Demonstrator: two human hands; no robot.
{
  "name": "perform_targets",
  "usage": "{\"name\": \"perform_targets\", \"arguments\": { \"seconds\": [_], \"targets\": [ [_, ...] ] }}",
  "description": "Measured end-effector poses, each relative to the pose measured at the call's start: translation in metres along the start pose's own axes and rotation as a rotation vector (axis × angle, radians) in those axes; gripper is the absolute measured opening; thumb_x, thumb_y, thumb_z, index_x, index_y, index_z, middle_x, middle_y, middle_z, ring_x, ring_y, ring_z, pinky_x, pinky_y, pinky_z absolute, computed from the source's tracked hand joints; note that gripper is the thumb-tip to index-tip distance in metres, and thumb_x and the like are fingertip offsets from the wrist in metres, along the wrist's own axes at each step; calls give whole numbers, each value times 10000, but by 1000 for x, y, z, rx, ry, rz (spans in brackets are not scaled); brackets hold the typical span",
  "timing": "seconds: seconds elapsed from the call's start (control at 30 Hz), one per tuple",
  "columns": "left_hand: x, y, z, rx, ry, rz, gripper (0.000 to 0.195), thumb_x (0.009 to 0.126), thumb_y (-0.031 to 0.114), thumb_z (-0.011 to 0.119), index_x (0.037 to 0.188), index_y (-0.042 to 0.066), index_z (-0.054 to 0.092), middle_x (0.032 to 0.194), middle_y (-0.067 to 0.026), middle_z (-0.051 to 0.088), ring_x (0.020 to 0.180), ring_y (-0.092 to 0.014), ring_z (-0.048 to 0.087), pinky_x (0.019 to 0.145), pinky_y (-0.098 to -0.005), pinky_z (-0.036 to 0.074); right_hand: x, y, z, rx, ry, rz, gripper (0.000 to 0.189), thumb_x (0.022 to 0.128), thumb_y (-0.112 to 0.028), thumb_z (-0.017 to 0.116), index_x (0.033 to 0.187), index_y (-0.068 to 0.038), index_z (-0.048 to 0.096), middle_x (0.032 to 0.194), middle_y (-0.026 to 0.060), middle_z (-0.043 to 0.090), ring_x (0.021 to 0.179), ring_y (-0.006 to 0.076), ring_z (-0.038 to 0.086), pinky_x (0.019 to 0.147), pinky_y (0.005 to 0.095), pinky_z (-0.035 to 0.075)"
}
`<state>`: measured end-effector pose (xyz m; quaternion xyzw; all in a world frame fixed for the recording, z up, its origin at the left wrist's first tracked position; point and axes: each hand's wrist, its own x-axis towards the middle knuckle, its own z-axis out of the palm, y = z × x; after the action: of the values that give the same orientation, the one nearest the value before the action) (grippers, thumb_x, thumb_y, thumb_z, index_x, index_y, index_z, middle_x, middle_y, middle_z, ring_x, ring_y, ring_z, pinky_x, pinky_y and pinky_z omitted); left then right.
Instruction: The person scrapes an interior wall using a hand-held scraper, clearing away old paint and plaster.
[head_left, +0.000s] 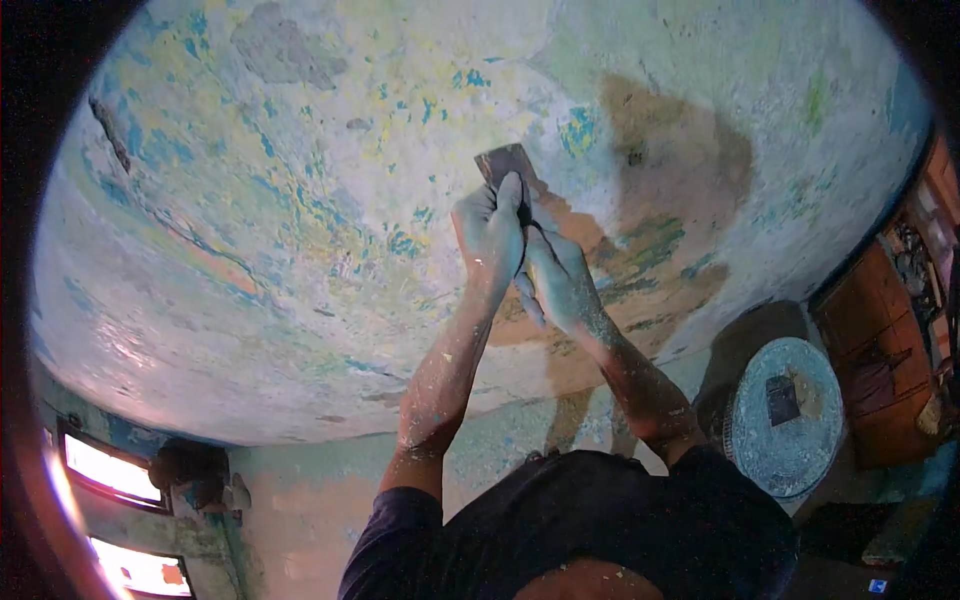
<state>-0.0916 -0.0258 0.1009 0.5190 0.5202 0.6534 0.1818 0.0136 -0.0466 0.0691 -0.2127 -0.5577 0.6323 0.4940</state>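
My left hand (486, 234) grips a flat scraper (501, 162), its thumb laid along the dark, worn blade. Just below and to the right, my right hand (561, 279) is closed around the lower end of the same tool, whose handle is mostly hidden by my fingers. Pale dust coats both hands, and flakes cling to my forearms. Before me spreads a plaster surface (405, 315) with worn white, green, blue and yellow paint. The blade lies close against it; whether it touches, I cannot tell.
A long crack (111, 136) and a bare grey patch (289, 46) mark the plaster at left. At right stands a round, dust-covered top (787, 457) bearing a dark flat piece (783, 400). Wooden furniture (885, 360) is beyond it. Bright windows (112, 471) show at lower left.
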Motion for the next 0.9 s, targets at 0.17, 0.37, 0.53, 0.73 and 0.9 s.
{"name": "perform_targets", "arguments": {
  "seconds": [0.17,0.37,0.53,0.73,0.9],
  "targets": [
    [6,9,-4,141,34,24,291,957,198,586,802,-29,680,699,-4,599,650,-87,519,585,-267,429,10,4,2,-129,-1,-105,385,1055,-270,336,1382,-86,424,607,-5,440,370,94,364,339,257,337],
    [16,19,-10,-127,7,-15,298,968,187,576,814,-50,672,730,-39,633,638,-100,545,577,-263,436,18,-14,15,-97,-3,-189,313,1050,-281,350,1051,-37,545,576,0,435,372,102,405,339,265,342],
    [28,31,-14,-99,15,27,301,971,183,573,799,-44,668,713,-43,643,615,-105,556,572,-262,445,21,-36,24,-86,48,-42,302,1032,-235,390,1047,5,572,593,15,493,420,122,454,413,302,385],
    [35,34,-16,-37,61,92,278,966,171,582,837,-58,674,725,-59,659,609,-103,566,572,-264,454,20,-43,25,35,-69,0,296,1037,-249,359,1195,-32,482,569,11,464,352,118,398,320,290,332],
    [37,44,-19,-19,33,79,272,961,162,589,820,-53,677,706,-53,651,603,-97,559,565,-265,446,24,-44,28,46,-83,10,318,1039,-325,381,935,-66,533,580,20,442,358,123,377,303,267,317]
  ]
}}
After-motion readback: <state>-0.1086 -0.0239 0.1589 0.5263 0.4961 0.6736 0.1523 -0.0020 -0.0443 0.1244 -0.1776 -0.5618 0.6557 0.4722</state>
